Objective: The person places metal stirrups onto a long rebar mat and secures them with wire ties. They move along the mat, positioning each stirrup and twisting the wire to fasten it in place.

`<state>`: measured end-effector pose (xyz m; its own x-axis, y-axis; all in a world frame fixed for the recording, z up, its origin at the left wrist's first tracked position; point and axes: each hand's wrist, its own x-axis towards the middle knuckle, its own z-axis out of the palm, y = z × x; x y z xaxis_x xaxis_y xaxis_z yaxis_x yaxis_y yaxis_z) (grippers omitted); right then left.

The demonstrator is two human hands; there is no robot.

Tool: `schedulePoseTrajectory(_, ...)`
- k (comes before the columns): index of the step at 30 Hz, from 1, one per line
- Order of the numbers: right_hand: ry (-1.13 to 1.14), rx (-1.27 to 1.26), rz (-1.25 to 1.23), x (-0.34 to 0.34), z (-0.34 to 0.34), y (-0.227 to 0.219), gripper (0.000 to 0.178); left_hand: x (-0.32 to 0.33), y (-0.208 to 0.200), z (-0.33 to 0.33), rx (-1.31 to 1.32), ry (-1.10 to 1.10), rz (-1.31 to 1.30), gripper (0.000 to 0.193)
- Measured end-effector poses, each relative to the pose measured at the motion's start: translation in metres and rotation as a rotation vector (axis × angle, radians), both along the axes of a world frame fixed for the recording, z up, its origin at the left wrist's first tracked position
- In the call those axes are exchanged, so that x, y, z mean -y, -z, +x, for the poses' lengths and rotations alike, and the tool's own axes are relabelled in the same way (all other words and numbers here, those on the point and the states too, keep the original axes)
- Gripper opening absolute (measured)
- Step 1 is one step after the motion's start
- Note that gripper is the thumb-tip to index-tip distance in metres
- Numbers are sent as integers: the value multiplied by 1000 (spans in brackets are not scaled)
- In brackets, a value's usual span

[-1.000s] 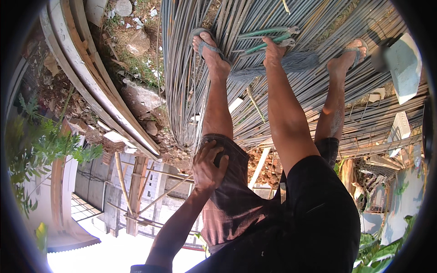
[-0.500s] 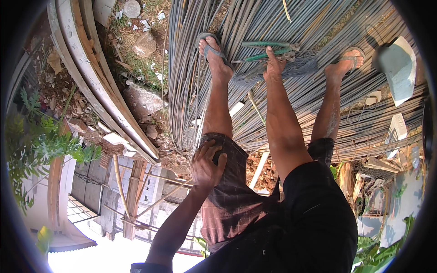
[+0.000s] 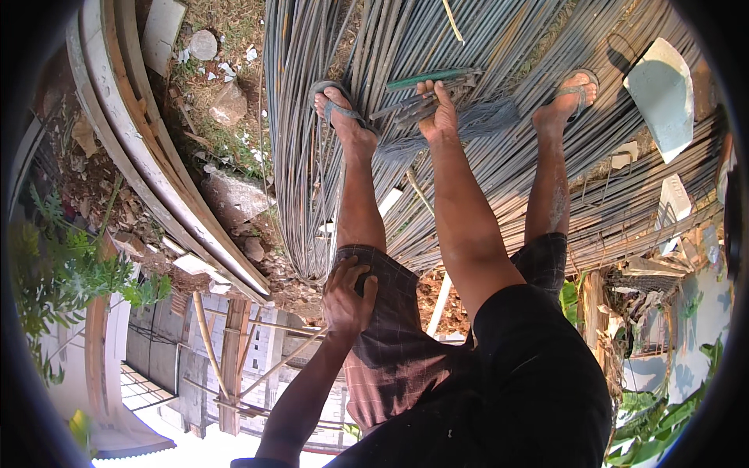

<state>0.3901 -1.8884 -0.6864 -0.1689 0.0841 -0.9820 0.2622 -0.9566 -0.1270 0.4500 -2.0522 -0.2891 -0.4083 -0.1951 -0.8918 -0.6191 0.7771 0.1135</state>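
Observation:
My right hand (image 3: 439, 118) is closed on green-handled pliers (image 3: 425, 79), low over a spread of steel rods. Grey, bar-like tool parts show beside its fingers; whether they belong to the same tool I cannot tell. A bundle of thin dark wire (image 3: 488, 119) lies across the rods (image 3: 374, 39) just beside this hand. My left hand (image 3: 347, 300) rests on my left knee over the checked shorts (image 3: 394, 304), thumb apart from the bent fingers, and holds nothing that I can see. My sandalled feet stand on the rods, one either side of the wire.
Long curved boards (image 3: 133, 101) lie at the left, with broken concrete (image 3: 234, 193) and rubble beside them. A pale, flat curved piece (image 3: 662, 100) rests on the rods at the right. Wooden poles and a grey block wall (image 3: 160, 351) appear at the lower left.
The view has shifted, so the rods and feet sit further left. My right hand has turned the pliers, and the two green handles now look nearly in line. My left hand stays on the knee.

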Motion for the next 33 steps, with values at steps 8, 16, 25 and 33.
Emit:
schedulePoseTrajectory(8,28,12,71,3,0,3,9,0,-2,-4,10,18,-1,28)
schedulePoseTrajectory(16,-231,-30,-138,-25,27,-92,20,-4,-5,-4,31,-21,-41,29)
schedulePoseTrajectory(25,-292,-222,-187,-88,0,-243,39,-11,-22,-34,12,-46,-127,36)
schedulePoseTrajectory(33,-563,-480,-277,-109,-92,-401,32,-47,-60,-100,-517,-230,64,67)
